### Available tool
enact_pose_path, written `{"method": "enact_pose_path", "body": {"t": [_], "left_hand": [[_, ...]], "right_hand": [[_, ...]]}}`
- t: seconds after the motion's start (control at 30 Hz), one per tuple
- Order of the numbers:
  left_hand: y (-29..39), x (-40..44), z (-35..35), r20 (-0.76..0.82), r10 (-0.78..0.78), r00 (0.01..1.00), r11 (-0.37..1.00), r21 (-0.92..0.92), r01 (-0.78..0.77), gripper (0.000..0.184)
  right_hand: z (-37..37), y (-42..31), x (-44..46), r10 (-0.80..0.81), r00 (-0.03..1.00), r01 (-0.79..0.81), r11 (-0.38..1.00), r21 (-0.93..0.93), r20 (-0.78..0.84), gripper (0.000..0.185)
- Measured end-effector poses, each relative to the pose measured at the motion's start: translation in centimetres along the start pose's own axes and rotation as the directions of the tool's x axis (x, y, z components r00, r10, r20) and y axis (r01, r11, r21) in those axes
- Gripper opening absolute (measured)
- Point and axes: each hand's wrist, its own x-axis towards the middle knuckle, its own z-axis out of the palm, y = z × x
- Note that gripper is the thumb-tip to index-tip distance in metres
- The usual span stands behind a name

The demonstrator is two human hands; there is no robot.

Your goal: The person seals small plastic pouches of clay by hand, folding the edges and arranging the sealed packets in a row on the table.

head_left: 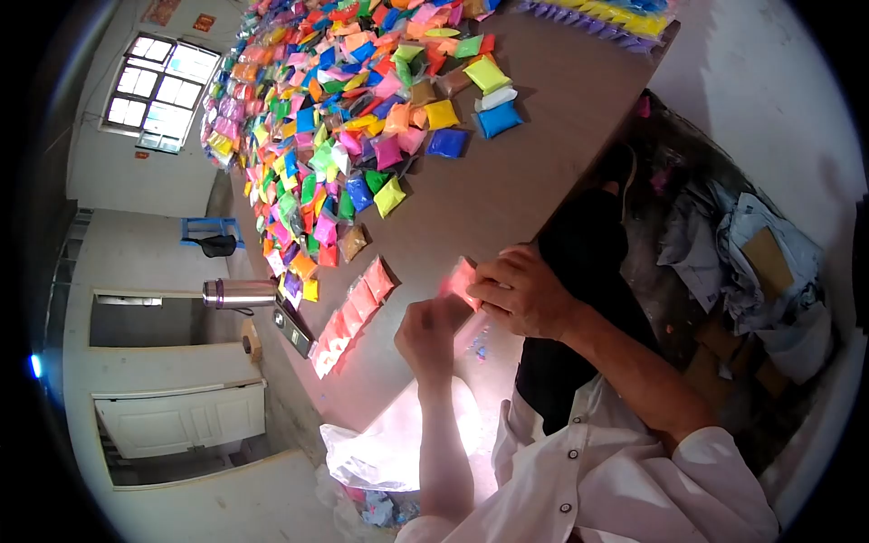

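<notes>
The right hand (522, 288) curls inward, grasping a pink packet (463, 280); blurred left hand's (424, 338) grip unclear.

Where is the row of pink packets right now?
In the head view, the row of pink packets lies on the brown table, left of the person's left hand, between it and a dark rectangular object.

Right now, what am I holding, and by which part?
A pink sachet, held near one edge by your right hand; your left hand is blurred, so its grip can't be told.
</notes>
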Motion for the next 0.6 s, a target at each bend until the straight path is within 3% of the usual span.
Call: {"method": "enact_pose_path", "body": {"t": [0.17,0.23,0.3,0.37,0.47,0.53,0.6], "left_hand": [[1.1,-0.8,-0.6,-0.067,-0.126,0.99,0.991,-0.064,0.121,0.018],[1.6,-1.8,-0.3,-0.076,0.054,0.996,0.99,-0.124,-0.063,0.017],[2.3,-2.5,-0.3,-0.032,0.027,0.999,0.994,-0.103,-0.03,0.016],[2.5,-2.2,0.1,-0.02,0.02,1.0,0.995,-0.102,-0.022,0.004],[1.1,-0.9,0.9,-0.05,0.024,0.998,0.997,-0.078,-0.028,0.006],[0.4,-0.1,0.9,-0.07,0.009,0.997,0.998,-0.056,-0.013,0.007],[0.6,0.7,0.9,-0.159,0.091,0.983,0.993,-0.059,-0.101,0.017]], "right_hand": [[0.1,0.4,-0.3,-0.009,1.0,0.009,1.0,0.001,-0.028,0.022],[0.1,0.3,0.1,-0.043,0.996,0.042,0.999,-0.008,-0.083,0.024],[0.6,0.1,0.1,-0.016,0.995,0.019,1.0,0.022,-0.103,0.02],[0.6,0.2,0.0,0.012,0.993,-0.007,0.999,0.041,-0.121,0.017],[0.6,0.0,0.1,0.014,0.991,-0.011,1.0,0.026,-0.131,0.018],[0.7,0.1,0.0,0.038,0.995,-0.038,0.999,0.005,-0.091,0.03],[0.5,0.1,0.0,0.04,0.994,-0.04,0.999,0.011,-0.104,0.029]]}}
